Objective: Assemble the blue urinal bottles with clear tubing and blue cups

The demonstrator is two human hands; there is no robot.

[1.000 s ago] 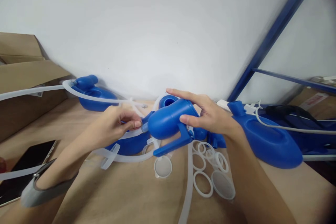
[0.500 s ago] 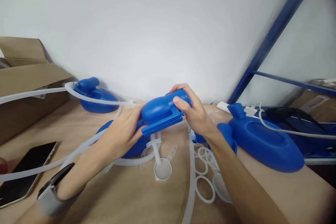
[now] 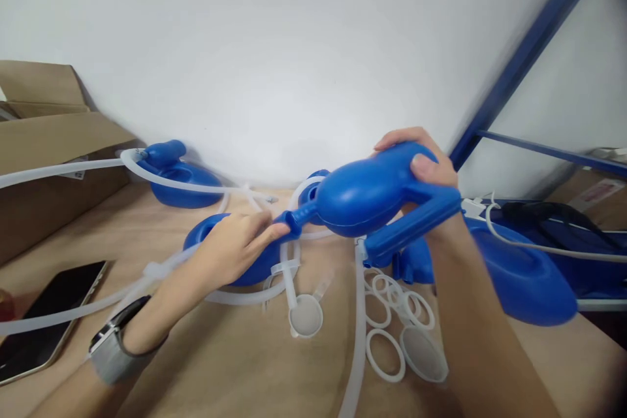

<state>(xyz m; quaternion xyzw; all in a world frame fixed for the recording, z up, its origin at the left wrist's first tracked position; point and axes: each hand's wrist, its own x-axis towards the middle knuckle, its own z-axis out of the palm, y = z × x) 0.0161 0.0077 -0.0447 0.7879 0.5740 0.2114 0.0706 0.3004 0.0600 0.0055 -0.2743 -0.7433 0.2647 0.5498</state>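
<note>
A blue hollow plastic piece with a handle [image 3: 362,192] is held above the table, its bulbous body narrowing to a thin neck on the left. My right hand [image 3: 431,163] is closed round its wide upper end, the thumb on the near side. At the neck's end, my left hand [image 3: 245,241] pinches the small flared tip between thumb and fingers. Beneath my left hand lies a blue plastic bottle [image 3: 200,232], partly covered. Close below the held piece are a clear tube [image 3: 360,326], several white rings [image 3: 385,356] and a white disc with a stem [image 3: 306,317].
Another blue bottle [image 3: 183,186] with a clear hose [image 3: 63,173] stands at the back left, beside a cardboard box [image 3: 59,144]. A black phone [image 3: 49,320] lies at the left. On the right are a large blue bottle [image 3: 529,274], a white cable [image 3: 539,245] and a blue rack post [image 3: 529,59].
My right hand has moved right and up, turning the blue piece so its neck now shows. My left hand has slid off the body to the neck's tip.
</note>
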